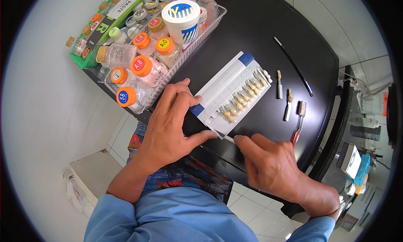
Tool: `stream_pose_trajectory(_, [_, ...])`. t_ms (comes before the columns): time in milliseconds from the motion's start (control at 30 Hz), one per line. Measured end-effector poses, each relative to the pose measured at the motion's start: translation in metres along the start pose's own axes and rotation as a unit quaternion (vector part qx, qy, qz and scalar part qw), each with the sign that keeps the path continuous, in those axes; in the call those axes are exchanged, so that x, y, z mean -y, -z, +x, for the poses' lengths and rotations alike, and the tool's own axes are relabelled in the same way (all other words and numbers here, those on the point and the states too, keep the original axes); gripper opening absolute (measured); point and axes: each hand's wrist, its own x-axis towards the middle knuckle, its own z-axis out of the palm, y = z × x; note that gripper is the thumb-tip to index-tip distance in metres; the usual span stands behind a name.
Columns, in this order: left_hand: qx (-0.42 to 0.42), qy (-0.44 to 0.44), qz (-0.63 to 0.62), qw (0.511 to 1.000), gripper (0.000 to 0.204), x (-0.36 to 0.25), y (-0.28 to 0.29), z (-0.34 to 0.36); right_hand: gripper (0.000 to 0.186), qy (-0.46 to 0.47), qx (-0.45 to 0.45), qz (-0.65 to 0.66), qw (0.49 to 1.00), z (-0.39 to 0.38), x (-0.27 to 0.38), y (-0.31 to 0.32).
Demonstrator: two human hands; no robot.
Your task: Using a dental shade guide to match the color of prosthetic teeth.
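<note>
White plastic shade guide (pixel 230 92) on the black table (pixel 260 28), most tooth tabs seated in its rack, two tabs (pixel 283 97) lying just right of it; left hand (pixel 168 124) fingers pressed flat on its near end, right hand (pixel 268 162) fingers pinched on a thin tool (pixel 226 137) at its near corner.

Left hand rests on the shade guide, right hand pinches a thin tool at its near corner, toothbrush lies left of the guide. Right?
Not quite. The head view shows the toothbrush right of the shade guide, not left. The left hand and right hand are as stated.

Black table (pixel 268 28), white tile floor (pixel 247 206), bright light.
</note>
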Motion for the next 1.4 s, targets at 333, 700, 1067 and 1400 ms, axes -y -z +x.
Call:
stream_pose_trajectory(333, [-0.003,0.001,0.001,1.000,0.077,-0.0010,0.0004,0.0000,0.034,-0.007,0.012,-0.006,1.000,-0.0008,-0.0016,0.0010])
stream_pose_trajectory(700, [-0.004,0.009,0.000,1.000,0.077,-0.0019,0.0003,-0.0006,0.035,-0.056,0.041,-0.015,0.998,-0.0020,0.0032,0.0074])
stream_pose_trajectory(1067, [-0.002,0.004,-0.006,1.000,0.077,-0.0014,-0.0002,0.0001,0.034,-0.015,0.021,-0.004,1.000,-0.0069,0.0048,-0.0003])
stream_pose_trajectory(1400, [-0.002,0.008,0.000,1.000,0.078,-0.0027,0.0013,-0.0005,0.037,-0.003,0.021,-0.002,1.000,-0.0057,0.0010,0.0001])
